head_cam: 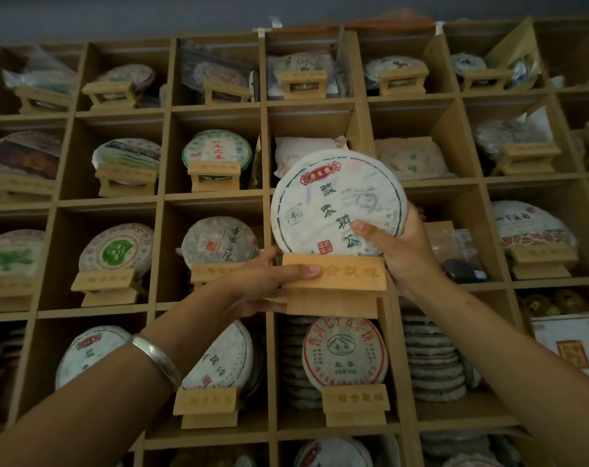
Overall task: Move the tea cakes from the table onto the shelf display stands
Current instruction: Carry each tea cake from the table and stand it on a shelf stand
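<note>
1. Both grips are occupied: the right hand [402,251] clasps the lower right rim of the tea cake [336,203], thumb across its printed face and fingers behind, while the left hand [269,281] holds the wooden display stand [335,284] by its left end, thumb laid along the engraved front bar.

2. The tea cake sits at the centre of the frame, its bottom edge tucked behind the stand's front bar, in front of the shelf [215,197] compartments. Whether the stand rests on a shelf board or is carried clear of it, I cannot tell.

3. Handling, as a judgement: a pressed disc like this looks stiff and fairly dense, so it should not flex, but its thin paper wrapper [306,183] can tear or slide under the fingers. Dropped on its rim, it might chip or crumble. The rim, taken from opposite sides or cupped from below, seems the safest hold; pressing hard on the face would crease the paper.

4. The stand appears light and rigid; its bar gives a firm hold, though it could tip with the cake's weight forward.

5. Orientation: the disc stands on edge, face toward the camera and leaning back slightly, with its printed characters running down toward the lower right. Being round, it has no long axis; the stand's long axis runs left to right across the frame.
</note>
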